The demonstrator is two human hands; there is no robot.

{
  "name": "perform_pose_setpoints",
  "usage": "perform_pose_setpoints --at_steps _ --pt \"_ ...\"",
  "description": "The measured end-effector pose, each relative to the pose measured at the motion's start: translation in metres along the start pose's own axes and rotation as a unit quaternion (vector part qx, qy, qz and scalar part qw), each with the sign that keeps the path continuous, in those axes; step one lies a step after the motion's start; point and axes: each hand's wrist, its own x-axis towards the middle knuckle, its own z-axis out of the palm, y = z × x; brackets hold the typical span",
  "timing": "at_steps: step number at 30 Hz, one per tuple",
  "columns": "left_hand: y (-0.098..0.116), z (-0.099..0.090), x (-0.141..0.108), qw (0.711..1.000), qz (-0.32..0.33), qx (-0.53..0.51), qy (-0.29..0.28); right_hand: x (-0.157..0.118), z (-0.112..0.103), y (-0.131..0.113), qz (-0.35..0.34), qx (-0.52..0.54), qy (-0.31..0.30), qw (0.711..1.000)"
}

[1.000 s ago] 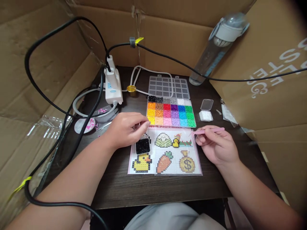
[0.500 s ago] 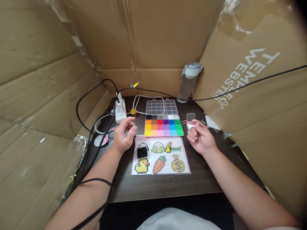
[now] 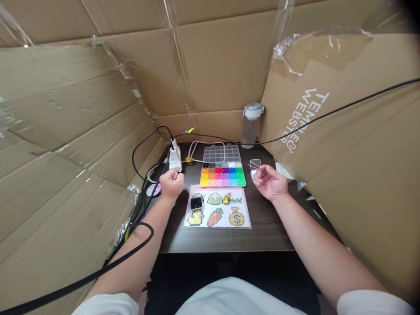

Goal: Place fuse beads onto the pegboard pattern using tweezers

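My left hand (image 3: 172,184) is closed in a fist over the left part of the table, just in front of the white power strip (image 3: 175,158); nothing shows in it. On the right, my right hand (image 3: 271,183) holds a pair of tweezers (image 3: 256,166), tips pointing left. Between the hands lies a sheet of pixel patterns (image 3: 226,223) with a carrot and a money bag printed on it. A small box of black beads (image 3: 196,202) stands on its left side, and a small yellow duck (image 3: 226,199) lies near the middle. Behind is a bead case (image 3: 223,176) sorted by colour.
The case's clear gridded lid (image 3: 221,153) lies behind it. A water bottle (image 3: 252,126) stands at the back right. A small clear box (image 3: 255,164) is near the tweezers. Black cables (image 3: 139,151) run along the left and across the back. Cardboard walls (image 3: 226,65) enclose the table.
My left hand has curled from loosely open fingers into a fist. The right hand still holds the tweezers, now turned slightly more palm-up. The camera view has tilted upward.
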Motion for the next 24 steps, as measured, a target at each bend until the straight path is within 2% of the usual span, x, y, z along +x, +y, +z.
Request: perform_pose_setpoints --at_steps 4,10,14,18,21,24 --pt "0.017 -0.002 0.002 0.998 0.045 0.013 -0.04 -0.001 -0.003 0.0 0.014 0.015 -0.021 1.0" --pt "0.055 -0.005 -0.005 0.982 0.143 -0.003 -0.125 -0.004 -0.007 -0.002 0.038 0.018 -0.057 0.997" --pt "0.079 -0.012 -0.036 0.961 0.199 -0.032 -0.189 -0.005 -0.01 -0.003 0.047 0.014 -0.08 0.996" --pt "0.091 -0.028 -0.078 0.94 0.22 -0.068 -0.254 -0.004 -0.01 -0.004 0.033 0.009 -0.114 0.993" --pt "0.091 -0.042 -0.099 0.934 0.2 -0.089 -0.284 -0.004 -0.006 -0.004 0.032 0.011 -0.132 0.991" --pt "0.084 -0.055 -0.11 0.935 0.163 -0.111 -0.296 -0.003 -0.004 -0.005 0.03 0.003 -0.14 0.99"
